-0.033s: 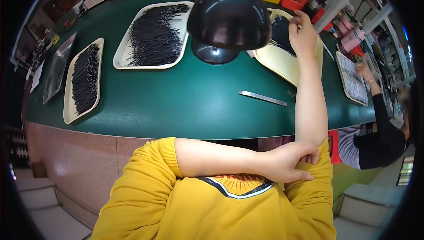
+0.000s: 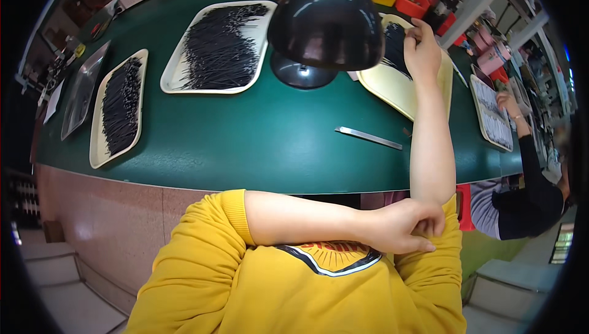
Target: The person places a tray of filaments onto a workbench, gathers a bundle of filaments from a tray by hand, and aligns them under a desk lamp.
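Note:
My left hand [image 2: 397, 225] lies across my body at the crook of my right arm. Its fingers curl against the yellow sleeve [image 2: 438, 260] and appear to grip it. Stretched forward, my right hand [image 2: 423, 54] is over the pale yellow tray [image 2: 392, 93] on the right, its fingers loosely bent and apart, with nothing visible in them. Thin black wire-like pieces [image 2: 396, 45] lie in that tray beside the right hand, which partly hides them. A slim silver utility knife [image 2: 370, 139] rests on the green table [image 2: 245, 143], left of my right forearm.
A black desk lamp [image 2: 328, 33] stands mid-table. Left of it are a large tray [image 2: 170, 82] and a narrow tray [image 2: 97, 150] of similar black pieces, plus a clear tray [image 2: 76, 104]. At right, a co-worker's hand [image 2: 507, 104] touches a tray of pale pieces. Red bins [image 2: 408, 2] sit behind.
The whole table scene has shifted slightly to the right in the picture. Both hands keep nearly the same pose.

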Action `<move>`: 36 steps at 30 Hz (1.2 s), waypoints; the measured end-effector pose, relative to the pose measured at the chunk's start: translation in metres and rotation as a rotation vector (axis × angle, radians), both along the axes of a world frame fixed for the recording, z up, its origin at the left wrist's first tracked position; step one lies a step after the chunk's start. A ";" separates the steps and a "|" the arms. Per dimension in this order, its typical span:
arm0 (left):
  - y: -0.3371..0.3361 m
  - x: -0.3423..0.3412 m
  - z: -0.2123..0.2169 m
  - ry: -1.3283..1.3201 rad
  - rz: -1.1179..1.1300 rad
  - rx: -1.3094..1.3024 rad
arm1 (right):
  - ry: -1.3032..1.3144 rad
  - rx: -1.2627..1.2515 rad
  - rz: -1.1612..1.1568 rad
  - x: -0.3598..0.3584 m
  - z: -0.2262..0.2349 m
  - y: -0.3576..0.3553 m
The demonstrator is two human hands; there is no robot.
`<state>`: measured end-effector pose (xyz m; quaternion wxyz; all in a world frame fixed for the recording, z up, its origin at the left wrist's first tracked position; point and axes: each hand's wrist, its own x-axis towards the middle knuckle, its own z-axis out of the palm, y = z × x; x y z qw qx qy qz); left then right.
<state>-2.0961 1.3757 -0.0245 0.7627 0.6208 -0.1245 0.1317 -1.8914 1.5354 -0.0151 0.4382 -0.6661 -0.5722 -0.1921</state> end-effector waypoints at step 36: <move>0.260 -0.198 -0.024 0.601 1.252 1.368 | -0.204 -0.573 0.903 -0.172 -0.033 -0.067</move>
